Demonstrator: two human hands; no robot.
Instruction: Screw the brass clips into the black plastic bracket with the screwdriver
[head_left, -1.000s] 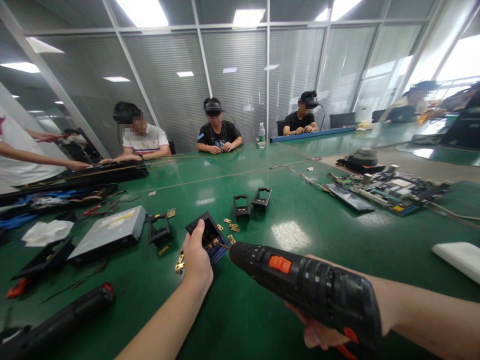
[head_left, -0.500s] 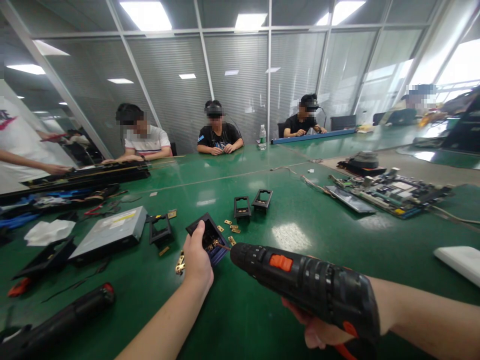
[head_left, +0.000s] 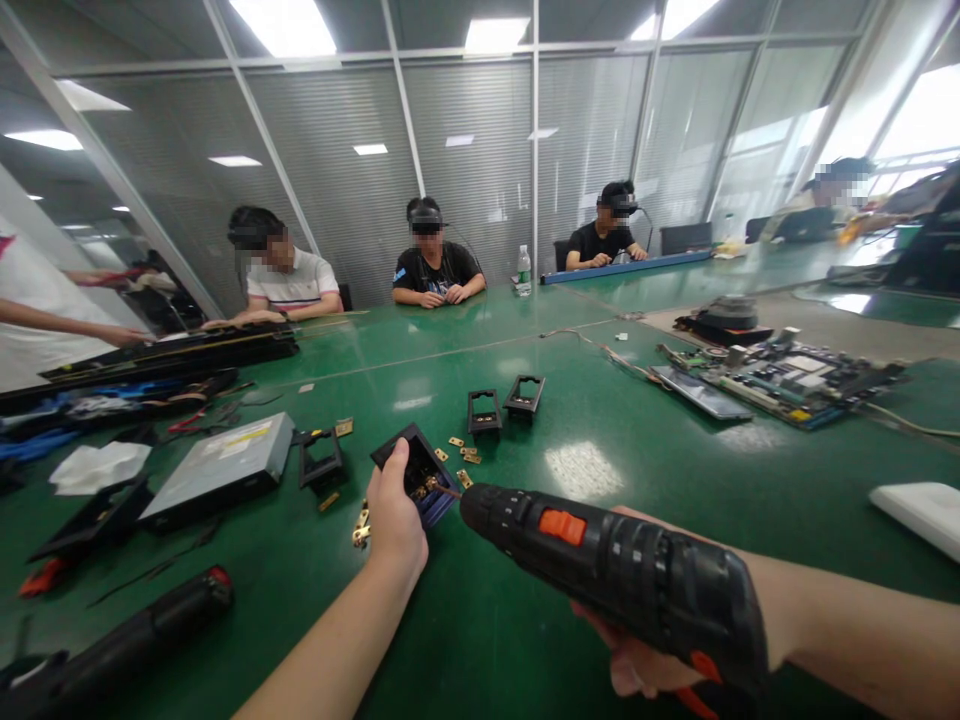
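Observation:
My left hand (head_left: 395,510) is closed around a black plastic housing (head_left: 411,447), thumb over its rim, tilted so that its inside faces right. Brass pieces (head_left: 426,488) show within it. In my right hand (head_left: 637,660) is a black cordless drill (head_left: 600,560) with an orange switch, pointing left. The drill's bit (head_left: 448,490) reaches into the housing at the brass pieces; its very tip is hard to make out. Small brass plates (head_left: 465,455) lie just beyond the housing, and more brass parts (head_left: 361,525) sit left of my left hand.
Two black frames (head_left: 484,412) stand farther back, another black frame (head_left: 321,460) to the left. A silver disc drive (head_left: 225,465), white tissue (head_left: 100,466) and a black cylindrical tool (head_left: 127,640) occupy the left side. Circuit boards (head_left: 795,375) lie at right. Several people sit across the green table (head_left: 375,365).
The drill and housing keep nearly the same pose, the bit still inside the housing. The view has shifted very slightly.

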